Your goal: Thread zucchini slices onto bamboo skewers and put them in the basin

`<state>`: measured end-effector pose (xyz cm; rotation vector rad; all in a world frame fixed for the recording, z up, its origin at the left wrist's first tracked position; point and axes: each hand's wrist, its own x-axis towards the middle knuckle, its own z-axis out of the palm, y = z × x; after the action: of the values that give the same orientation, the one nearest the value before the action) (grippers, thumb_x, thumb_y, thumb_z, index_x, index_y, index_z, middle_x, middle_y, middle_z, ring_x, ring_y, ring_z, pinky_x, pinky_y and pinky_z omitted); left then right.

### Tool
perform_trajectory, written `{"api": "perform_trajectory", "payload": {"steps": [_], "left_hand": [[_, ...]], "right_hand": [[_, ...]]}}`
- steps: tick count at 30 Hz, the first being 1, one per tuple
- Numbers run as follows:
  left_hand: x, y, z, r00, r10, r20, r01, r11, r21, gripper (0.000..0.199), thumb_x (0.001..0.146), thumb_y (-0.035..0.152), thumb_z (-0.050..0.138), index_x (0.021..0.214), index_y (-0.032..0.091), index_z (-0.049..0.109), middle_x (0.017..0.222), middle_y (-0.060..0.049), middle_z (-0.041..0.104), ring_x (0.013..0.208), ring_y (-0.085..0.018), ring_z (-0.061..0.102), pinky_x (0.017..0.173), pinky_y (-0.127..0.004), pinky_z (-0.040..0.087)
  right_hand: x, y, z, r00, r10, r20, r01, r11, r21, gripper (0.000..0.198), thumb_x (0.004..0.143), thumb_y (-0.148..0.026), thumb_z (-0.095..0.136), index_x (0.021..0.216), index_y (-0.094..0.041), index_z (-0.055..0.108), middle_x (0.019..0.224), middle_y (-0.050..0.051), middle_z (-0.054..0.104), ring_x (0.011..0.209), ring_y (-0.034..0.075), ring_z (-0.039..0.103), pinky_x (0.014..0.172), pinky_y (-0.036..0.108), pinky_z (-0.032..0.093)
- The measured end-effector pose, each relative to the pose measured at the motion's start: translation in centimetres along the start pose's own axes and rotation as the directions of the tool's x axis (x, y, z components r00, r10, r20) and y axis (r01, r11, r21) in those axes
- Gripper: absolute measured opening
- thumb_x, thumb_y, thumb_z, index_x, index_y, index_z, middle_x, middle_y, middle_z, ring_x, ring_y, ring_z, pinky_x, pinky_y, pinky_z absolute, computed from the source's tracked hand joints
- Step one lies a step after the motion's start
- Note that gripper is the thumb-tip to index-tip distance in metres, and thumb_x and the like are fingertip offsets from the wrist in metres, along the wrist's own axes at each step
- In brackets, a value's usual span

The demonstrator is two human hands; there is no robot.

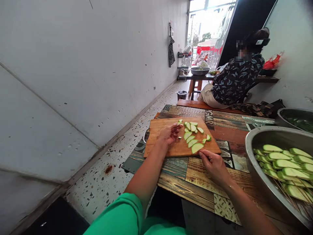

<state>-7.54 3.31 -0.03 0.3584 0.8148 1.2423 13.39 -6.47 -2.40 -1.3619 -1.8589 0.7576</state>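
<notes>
My right hand (214, 161) pinches the lower end of a thin skewer at the near edge of a wooden cutting board (158, 130). A row of half-round zucchini slices (197, 148), pale with green rims, runs up and leftward from those fingers along the skewer. On the board's left side, my left hand (170, 134) has curled fingers, its thumb and fingertips closed on a small zucchini slice (180, 122). Close by lies a loose pile of zucchini slices (193, 127). A few end pieces (208, 138) rest at the right.
A large metal bowl (248, 147) of skewered zucchini stands at the right on the patchwork-patterned table (171, 168). Another metal bowl (281, 114) sits behind it. A person in a dark patterned shirt (238, 80) sits on a bench (188, 104) ahead. A white wall (97, 65) runs along the left.
</notes>
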Motion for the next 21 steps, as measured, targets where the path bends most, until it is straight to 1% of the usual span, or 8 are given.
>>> {"api": "perform_trajectory", "payload": {"steps": [8, 14, 21], "left_hand": [[0.07, 0.08, 0.25, 1.0, 0.01, -0.018, -0.009, 1.0, 0.012, 0.008, 0.083, 0.012, 0.057, 0.08, 0.008, 0.063, 0.074, -0.008, 0.069, 0.045, -0.004, 0.049, 0.033, -0.01, 0.029], [-0.03, -0.28, 0.58, 0.996, 0.079, -0.044, -0.074, 0.993, 0.095, 0.01, 0.082, 0.011, 0.057, 0.074, 0.008, 0.063, 0.072, -0.008, 0.067, 0.045, -0.003, 0.047, 0.034, -0.01, 0.027], [-0.13, -0.61, 0.69, 0.989, 0.147, 0.002, -0.145, 0.976, 0.16, 0.009, 0.079, 0.011, 0.059, 0.074, 0.007, 0.065, 0.07, -0.009, 0.067, 0.046, -0.004, 0.048, 0.036, -0.012, 0.028]], "right_hand": [[0.05, 0.36, 0.1, 1.0, 0.011, -0.004, -0.011, 1.0, -0.001, 0.041, 0.085, -0.049, 0.041, 0.082, -0.016, 0.065, 0.081, 0.005, 0.067, 0.079, 0.02, 0.062, 0.07, 0.026, 0.041], [0.01, 0.14, 0.1, 0.999, 0.043, 0.015, -0.042, 0.999, -0.027, 0.042, 0.084, -0.05, 0.039, 0.081, -0.016, 0.064, 0.078, 0.006, 0.066, 0.081, 0.022, 0.062, 0.071, 0.028, 0.041], [-0.02, 0.06, 0.01, 0.999, 0.043, 0.03, -0.042, 0.999, -0.03, 0.043, 0.084, -0.05, 0.038, 0.08, -0.017, 0.064, 0.078, 0.006, 0.066, 0.082, 0.022, 0.063, 0.071, 0.029, 0.041]]}}
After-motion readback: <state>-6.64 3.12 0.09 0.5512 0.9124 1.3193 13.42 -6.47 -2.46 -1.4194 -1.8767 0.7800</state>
